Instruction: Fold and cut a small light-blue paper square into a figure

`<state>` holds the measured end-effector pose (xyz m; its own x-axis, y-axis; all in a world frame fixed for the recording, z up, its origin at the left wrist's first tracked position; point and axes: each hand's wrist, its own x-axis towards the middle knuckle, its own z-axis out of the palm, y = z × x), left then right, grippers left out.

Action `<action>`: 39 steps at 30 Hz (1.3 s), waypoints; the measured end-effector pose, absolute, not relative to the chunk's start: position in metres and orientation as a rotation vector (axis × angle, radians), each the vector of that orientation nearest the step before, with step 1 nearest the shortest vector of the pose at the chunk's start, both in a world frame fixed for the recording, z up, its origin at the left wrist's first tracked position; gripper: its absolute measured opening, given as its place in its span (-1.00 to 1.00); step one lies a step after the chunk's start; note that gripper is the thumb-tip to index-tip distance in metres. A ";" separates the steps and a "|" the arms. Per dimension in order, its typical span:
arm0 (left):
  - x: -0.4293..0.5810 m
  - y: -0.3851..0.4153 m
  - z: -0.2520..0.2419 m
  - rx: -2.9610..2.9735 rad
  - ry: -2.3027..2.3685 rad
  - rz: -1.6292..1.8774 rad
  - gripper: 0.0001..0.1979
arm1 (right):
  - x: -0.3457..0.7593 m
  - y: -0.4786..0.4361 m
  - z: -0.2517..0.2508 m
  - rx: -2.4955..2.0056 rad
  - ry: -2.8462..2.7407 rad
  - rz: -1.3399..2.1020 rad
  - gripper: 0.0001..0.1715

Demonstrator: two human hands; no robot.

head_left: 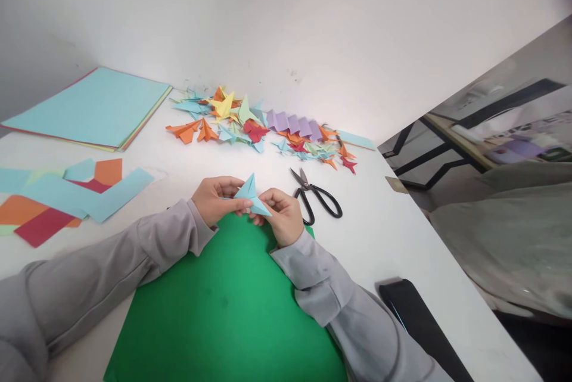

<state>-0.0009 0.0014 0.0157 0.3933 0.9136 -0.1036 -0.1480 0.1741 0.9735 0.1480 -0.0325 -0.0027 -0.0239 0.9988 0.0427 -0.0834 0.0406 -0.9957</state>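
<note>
A light blue folded paper piece (251, 192) with pointed corners is held up between both hands. On its left side, my left hand (218, 200) pinches it between thumb and fingers. My right hand (282, 213) grips the lower right part the same way. Some fingertips are hidden behind the paper. Below the hands lies a green sheet (218, 298) on the white table (357, 233). Black-handled scissors (315, 194) rest just right of my right hand, their blades slightly apart and pointing away.
Folded paper figures (232, 117) in many colours crowd the back by the wall. At the back left is a stack of coloured sheets (98, 105). Loose paper strips (67, 194) lie at the left. A black flat object (420, 328) sits near the right edge.
</note>
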 end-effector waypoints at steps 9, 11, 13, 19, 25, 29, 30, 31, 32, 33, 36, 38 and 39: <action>-0.003 0.005 0.014 1.154 0.827 0.847 -0.67 | 0.150 -0.032 -0.004 -1.079 -1.237 1.286 -0.68; -0.003 0.006 0.013 1.145 0.825 0.851 -0.67 | 0.151 -0.033 -0.003 -1.069 -1.251 1.290 -0.68; -0.003 0.006 0.013 1.144 0.826 0.850 -0.66 | 0.151 -0.033 -0.004 -1.066 -1.257 1.287 -0.69; -0.004 0.005 0.013 1.143 0.837 0.855 -0.68 | 0.152 -0.033 -0.004 -1.013 -1.300 1.255 -0.57; -0.002 0.001 0.017 1.205 0.902 0.836 -0.73 | 0.148 -0.034 -0.001 -1.149 -1.261 1.273 -0.69; -0.002 0.001 0.016 1.235 0.876 0.818 -0.74 | 0.148 -0.032 -0.002 -1.152 -1.238 1.289 -0.70; -0.002 0.001 0.015 1.238 0.860 0.819 -0.73 | 0.148 -0.032 -0.002 -1.145 -1.229 1.290 -0.70; -0.002 0.001 0.014 1.240 0.847 0.823 -0.71 | 0.148 -0.031 -0.002 -1.139 -1.221 1.289 -0.70; -0.002 0.001 0.013 1.243 0.840 0.828 -0.69 | 0.149 -0.031 -0.002 -1.132 -1.215 1.286 -0.70; -0.002 0.002 0.013 1.246 0.837 0.833 -0.68 | 0.149 -0.031 -0.003 -1.127 -1.209 1.281 -0.70; -0.002 0.002 0.013 1.259 0.838 0.841 -0.70 | 0.149 -0.031 -0.003 -1.124 -1.207 1.267 -0.70; -0.001 0.001 0.014 1.258 0.841 0.845 -0.74 | 0.148 -0.032 -0.002 -1.133 -1.219 1.258 -0.70; -0.001 0.001 0.014 1.255 0.844 0.843 -0.74 | 0.147 -0.032 -0.002 -1.137 -1.229 1.257 -0.70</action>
<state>-0.0012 0.0012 0.0140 0.4493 0.8905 -0.0718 -0.0710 0.1157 0.9907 0.1474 -0.0322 -0.0016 -0.0574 0.9982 0.0200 -0.0421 0.0176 -0.9990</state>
